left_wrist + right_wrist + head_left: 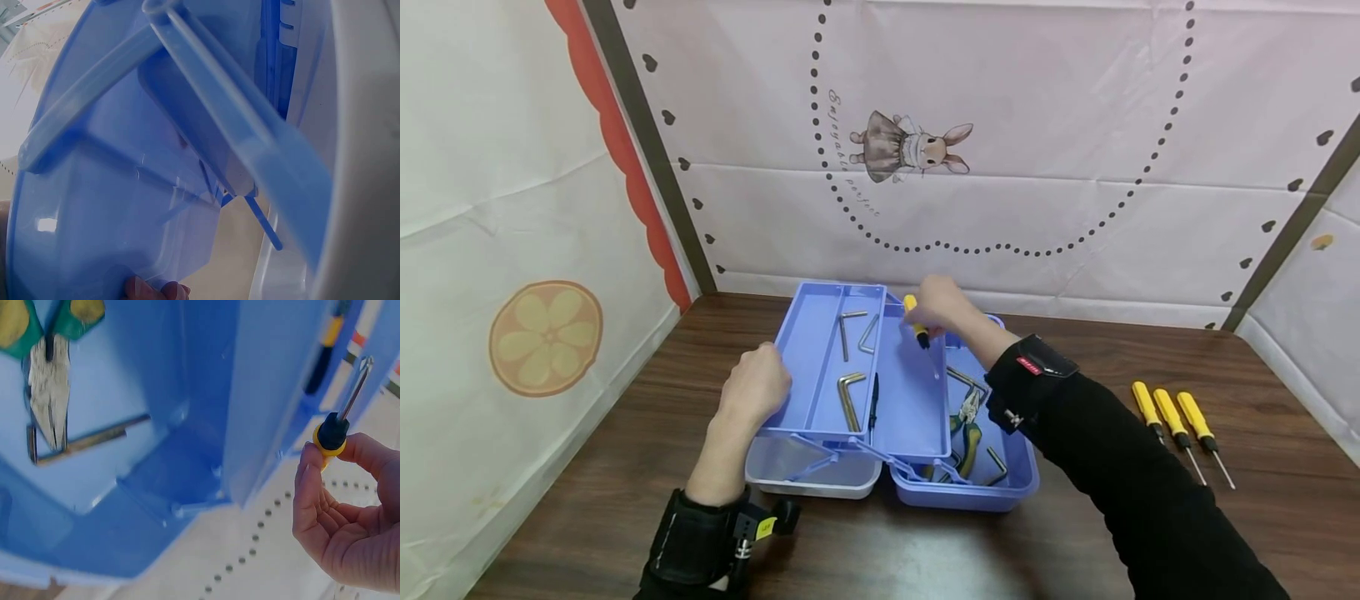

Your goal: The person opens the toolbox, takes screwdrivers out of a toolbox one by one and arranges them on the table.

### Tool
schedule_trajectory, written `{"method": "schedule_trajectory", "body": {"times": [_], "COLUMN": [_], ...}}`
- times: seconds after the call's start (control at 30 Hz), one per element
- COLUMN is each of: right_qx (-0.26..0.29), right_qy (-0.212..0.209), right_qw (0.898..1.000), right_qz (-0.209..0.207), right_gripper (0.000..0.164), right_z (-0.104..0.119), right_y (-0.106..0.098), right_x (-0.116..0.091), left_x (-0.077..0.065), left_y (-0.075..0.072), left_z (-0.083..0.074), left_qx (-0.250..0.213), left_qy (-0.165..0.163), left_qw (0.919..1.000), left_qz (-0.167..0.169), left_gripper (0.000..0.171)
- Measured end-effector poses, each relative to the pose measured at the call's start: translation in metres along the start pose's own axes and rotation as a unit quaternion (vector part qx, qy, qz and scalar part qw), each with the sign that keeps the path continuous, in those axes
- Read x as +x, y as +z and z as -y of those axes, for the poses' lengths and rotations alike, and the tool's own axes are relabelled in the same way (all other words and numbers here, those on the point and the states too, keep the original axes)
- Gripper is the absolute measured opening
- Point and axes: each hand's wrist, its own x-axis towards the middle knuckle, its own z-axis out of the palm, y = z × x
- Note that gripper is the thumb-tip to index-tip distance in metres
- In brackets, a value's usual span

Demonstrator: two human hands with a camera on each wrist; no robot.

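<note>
A blue cantilever toolbox point(917, 500) stands unfolded on the table. My left hand point(757, 383) grips the left edge of its upper tray point(805, 358); in the left wrist view fingertips point(142, 289) show at the tray's underside. Between the thumb and fingers of my right hand point(350, 519) is a yellow-and-black screwdriver point(912, 307), its shaft pointing down over the second tray point(906, 408). Several hex keys point(850, 400) lie in the upper tray. Pliers point(972, 442) with green-yellow handles and more hex keys lie in the deep bottom compartment.
Three yellow-handled screwdrivers point(1172, 412) lie side by side on the brown table point(1075, 533) at the right. A translucent lid section point(812, 479) sits beneath the left trays. A printed cloth wall point(1037, 100) rises behind the toolbox.
</note>
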Motion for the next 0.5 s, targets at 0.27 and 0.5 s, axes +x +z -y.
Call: {"method": "schedule_trajectory", "body": {"times": [0.27,0.5], "right_qx": [0.0,-0.029], "right_qy": [0.009,0.022], "right_qw": [0.999,0.997], "right_qz": [-0.043,-0.062], "right_gripper": [0.021,0.02], "right_z": [-0.029,-0.072], "right_y": [-0.036,-0.055], "right_x": [-0.008,-0.017], "left_x": [0.001,0.001], "left_y": [0.0,0.0], "left_z": [0.0,0.0], "left_qx": [-0.007,-0.007], "left_qy": [0.001,0.001], "left_qw": [1.0,1.0], "left_qz": [0.003,0.005], "left_gripper": [0.024,0.024]}}
